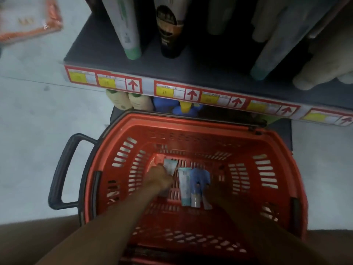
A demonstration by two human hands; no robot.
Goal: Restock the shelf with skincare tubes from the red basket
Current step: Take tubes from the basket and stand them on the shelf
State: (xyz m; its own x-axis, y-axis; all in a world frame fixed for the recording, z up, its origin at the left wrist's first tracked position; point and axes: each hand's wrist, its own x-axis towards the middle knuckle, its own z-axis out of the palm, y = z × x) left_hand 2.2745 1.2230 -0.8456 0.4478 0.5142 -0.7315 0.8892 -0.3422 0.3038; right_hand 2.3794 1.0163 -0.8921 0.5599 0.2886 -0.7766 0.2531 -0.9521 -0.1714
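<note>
The red basket point(193, 131) sits on the pale floor directly below the dark shelf point(107, 44), its black side handle point(63, 171) sticking out at nine o'clock. Both forearms reach down into it from six o'clock. The left hand point(159, 175) is at the basket bottom, its fingers curled onto a pale skincare tube point(170, 166) that lies toward eleven o'clock of the basket floor; it appears to be grasping that tube, though blur softens the fingers. Just beside it at three o'clock lie a teal-capped tube point(185, 185) and a blue-and-white tube point(198, 185), side by side and touching, caps toward six o'clock. The right hand point(215, 190) is dark and smeared just right of the blue-and-white tube, and I cannot tell whether it is clenched, released or holding anything. On the shelf at twelve o'clock stand a white tube with a green cap point(127, 29), a black tube point(170, 29) and a grey tube with a teal cap point(271, 52), caps pointing toward the shelf edge. A strip of red and yellow price labels point(191, 94) runs along that edge, overhanging the basket's far rim. Under it, at twelve o'clock, cream bottles point(129, 101) and blue bottles point(179, 108) peek out. An orange packet point(30, 20) lies on the floor at ten o'clock.
</note>
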